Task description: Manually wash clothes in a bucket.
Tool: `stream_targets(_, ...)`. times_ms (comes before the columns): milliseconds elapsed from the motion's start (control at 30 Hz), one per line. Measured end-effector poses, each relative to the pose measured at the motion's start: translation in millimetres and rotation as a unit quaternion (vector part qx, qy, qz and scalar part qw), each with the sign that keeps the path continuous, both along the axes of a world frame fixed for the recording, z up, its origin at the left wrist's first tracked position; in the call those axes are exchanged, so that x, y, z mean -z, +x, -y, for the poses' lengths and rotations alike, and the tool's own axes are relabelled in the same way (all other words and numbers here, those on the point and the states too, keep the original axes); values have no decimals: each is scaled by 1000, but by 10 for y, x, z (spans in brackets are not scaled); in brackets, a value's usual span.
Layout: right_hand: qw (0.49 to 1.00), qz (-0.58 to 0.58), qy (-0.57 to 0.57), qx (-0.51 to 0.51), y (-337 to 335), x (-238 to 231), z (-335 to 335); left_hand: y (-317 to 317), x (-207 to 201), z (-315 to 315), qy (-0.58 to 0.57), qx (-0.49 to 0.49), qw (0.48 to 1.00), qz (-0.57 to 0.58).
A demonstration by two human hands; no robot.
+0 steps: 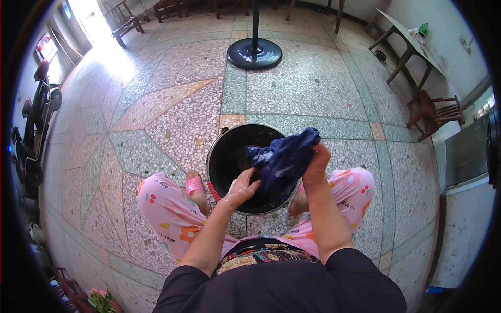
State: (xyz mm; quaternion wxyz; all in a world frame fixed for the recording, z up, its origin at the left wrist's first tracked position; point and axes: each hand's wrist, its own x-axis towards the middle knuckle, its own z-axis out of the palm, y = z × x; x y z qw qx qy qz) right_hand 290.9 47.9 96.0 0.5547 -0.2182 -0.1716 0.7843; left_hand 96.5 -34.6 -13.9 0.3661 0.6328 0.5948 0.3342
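A dark navy cloth (284,159), wet-looking and streaked with white suds, hangs bunched over a round black bucket (222,156). My right hand (317,164) is closed on the cloth's upper right end, above the bucket's right side. My left hand (241,189) is at the bucket's near left rim, with suds on its skin. Its thumb stands apart from the fingers, close to the cloth's lower left edge; I see nothing held in it. Inside the bucket it is dark, and the cloth covers its right part.
Beyond the bucket stands a black round pole base (254,53). Something red (214,191) lies along the bucket's left rim. My pink-slippered foot (194,185) is beside it. A wooden chair (434,113) is at right, a motorbike (36,130) at far left.
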Motion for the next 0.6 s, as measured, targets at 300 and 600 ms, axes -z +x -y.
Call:
stream_targets(300, 994, -87, 55, -47, 58, 323, -80, 262, -371, 124, -182, 29, 972, 146)
stream_targets(600, 996, 54, -57, 46, -40, 194, -145, -10, -126, 11, -34, -67, 989, 128)
